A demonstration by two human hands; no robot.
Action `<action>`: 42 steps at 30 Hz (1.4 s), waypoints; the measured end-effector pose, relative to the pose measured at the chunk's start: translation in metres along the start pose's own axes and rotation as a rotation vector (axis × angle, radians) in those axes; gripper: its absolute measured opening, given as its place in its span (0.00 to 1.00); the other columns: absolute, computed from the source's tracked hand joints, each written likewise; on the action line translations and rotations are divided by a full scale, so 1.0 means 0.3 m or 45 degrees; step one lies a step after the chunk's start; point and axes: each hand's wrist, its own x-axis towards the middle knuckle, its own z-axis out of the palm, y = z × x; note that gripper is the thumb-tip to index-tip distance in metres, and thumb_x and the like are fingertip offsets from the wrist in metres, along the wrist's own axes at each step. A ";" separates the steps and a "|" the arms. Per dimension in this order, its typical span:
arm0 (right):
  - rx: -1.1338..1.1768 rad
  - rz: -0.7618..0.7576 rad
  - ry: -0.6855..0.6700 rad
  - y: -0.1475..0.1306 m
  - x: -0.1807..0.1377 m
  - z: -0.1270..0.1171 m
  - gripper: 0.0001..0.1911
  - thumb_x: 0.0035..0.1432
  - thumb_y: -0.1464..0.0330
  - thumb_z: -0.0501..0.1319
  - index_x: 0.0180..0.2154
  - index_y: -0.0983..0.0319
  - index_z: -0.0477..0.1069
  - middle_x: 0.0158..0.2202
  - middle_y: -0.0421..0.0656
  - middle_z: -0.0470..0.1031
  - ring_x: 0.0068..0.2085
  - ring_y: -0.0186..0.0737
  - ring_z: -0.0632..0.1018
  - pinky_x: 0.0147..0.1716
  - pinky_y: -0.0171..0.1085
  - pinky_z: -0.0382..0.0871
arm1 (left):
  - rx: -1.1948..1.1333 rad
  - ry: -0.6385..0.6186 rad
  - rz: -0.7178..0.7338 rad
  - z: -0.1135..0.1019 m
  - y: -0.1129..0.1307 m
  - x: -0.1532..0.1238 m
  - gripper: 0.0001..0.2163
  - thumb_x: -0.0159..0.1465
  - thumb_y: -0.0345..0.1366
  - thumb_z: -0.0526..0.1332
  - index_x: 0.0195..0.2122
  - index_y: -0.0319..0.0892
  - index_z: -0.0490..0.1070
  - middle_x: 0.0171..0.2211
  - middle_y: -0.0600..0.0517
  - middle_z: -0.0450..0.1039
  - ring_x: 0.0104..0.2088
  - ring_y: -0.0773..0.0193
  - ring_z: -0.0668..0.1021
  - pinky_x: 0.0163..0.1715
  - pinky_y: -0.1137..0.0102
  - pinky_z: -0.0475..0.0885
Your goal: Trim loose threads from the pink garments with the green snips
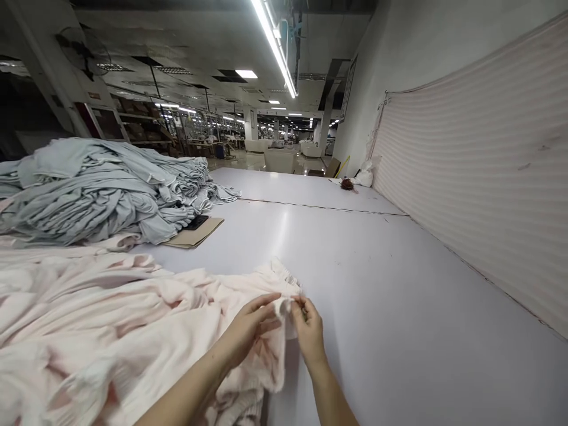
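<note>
Pinching likely light, soft, pale-pink plush cloth [160, 331], your left hand [246, 328] and right hand [309, 332] are clamping its gathered edge [284, 275].

The pale table [399, 307] carries heaped pink cloth [155, 319], a gray fabric pile [102, 195], brown cardboard [196, 234] and a reddish-brown tangle [347, 184].

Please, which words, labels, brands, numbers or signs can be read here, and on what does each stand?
None can be read.
Wall frame: too blurred.
Pillar frame: too small.
Small plate, upper left: too small.
Pink cloth, grey cloth: no text visible.
</note>
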 end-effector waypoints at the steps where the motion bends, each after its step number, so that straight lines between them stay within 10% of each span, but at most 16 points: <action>1: -0.003 0.019 0.047 0.007 0.009 -0.016 0.16 0.62 0.56 0.57 0.41 0.61 0.73 0.37 0.45 0.79 0.40 0.44 0.79 0.41 0.37 0.73 | -0.023 0.008 -0.008 0.017 0.017 0.015 0.16 0.56 0.35 0.68 0.46 0.41 0.76 0.45 0.46 0.78 0.41 0.58 0.81 0.49 0.63 0.74; 8: -0.038 0.053 0.083 0.041 -0.078 -0.068 0.18 0.57 0.54 0.63 0.39 0.62 0.77 0.38 0.47 0.80 0.41 0.47 0.80 0.38 0.37 0.75 | -0.067 -0.011 -0.019 0.035 0.071 0.088 0.11 0.58 0.24 0.63 0.43 0.35 0.75 0.29 0.50 0.76 0.32 0.65 0.81 0.46 0.68 0.76; 17: -0.169 -0.031 -0.008 0.133 -0.183 -0.030 0.16 0.52 0.64 0.65 0.44 0.59 0.76 0.45 0.48 0.77 0.46 0.48 0.78 0.45 0.39 0.73 | 0.050 -0.001 0.011 -0.018 0.081 0.158 0.13 0.56 0.30 0.65 0.43 0.37 0.73 0.32 0.48 0.77 0.35 0.63 0.81 0.49 0.66 0.74; 23: -0.176 0.044 -0.268 0.122 -0.204 -0.052 0.11 0.60 0.60 0.61 0.31 0.60 0.76 0.27 0.41 0.77 0.28 0.41 0.77 0.29 0.34 0.70 | 0.547 0.057 0.140 -0.085 0.038 0.151 0.15 0.53 0.47 0.66 0.23 0.44 0.63 0.21 0.59 0.63 0.25 0.66 0.71 0.29 0.70 0.67; 29: -0.181 0.057 0.022 0.144 0.059 -0.110 0.20 0.64 0.52 0.55 0.34 0.61 0.72 0.35 0.45 0.79 0.40 0.46 0.78 0.39 0.38 0.70 | 1.251 -0.157 0.034 -0.150 -0.064 0.044 0.04 0.43 0.32 0.64 0.18 0.44 0.67 0.16 0.59 0.63 0.22 0.64 0.66 0.24 0.70 0.56; 35: -0.231 0.249 0.042 0.301 0.432 0.032 0.11 0.66 0.63 0.61 0.45 0.64 0.72 0.46 0.45 0.75 0.45 0.44 0.77 0.46 0.47 0.72 | 1.610 -0.093 0.181 -0.100 -0.020 0.071 0.05 0.51 0.37 0.60 0.20 0.45 0.66 0.25 0.52 0.70 0.29 0.56 0.72 0.32 0.66 0.60; 42: -0.191 0.382 -0.091 0.417 0.420 0.087 0.11 0.67 0.64 0.61 0.45 0.65 0.72 0.42 0.43 0.75 0.38 0.39 0.78 0.37 0.41 0.76 | 1.585 0.014 0.247 -0.143 0.034 0.276 0.09 0.58 0.37 0.52 0.35 0.44 0.69 0.32 0.50 0.74 0.33 0.57 0.76 0.34 0.68 0.68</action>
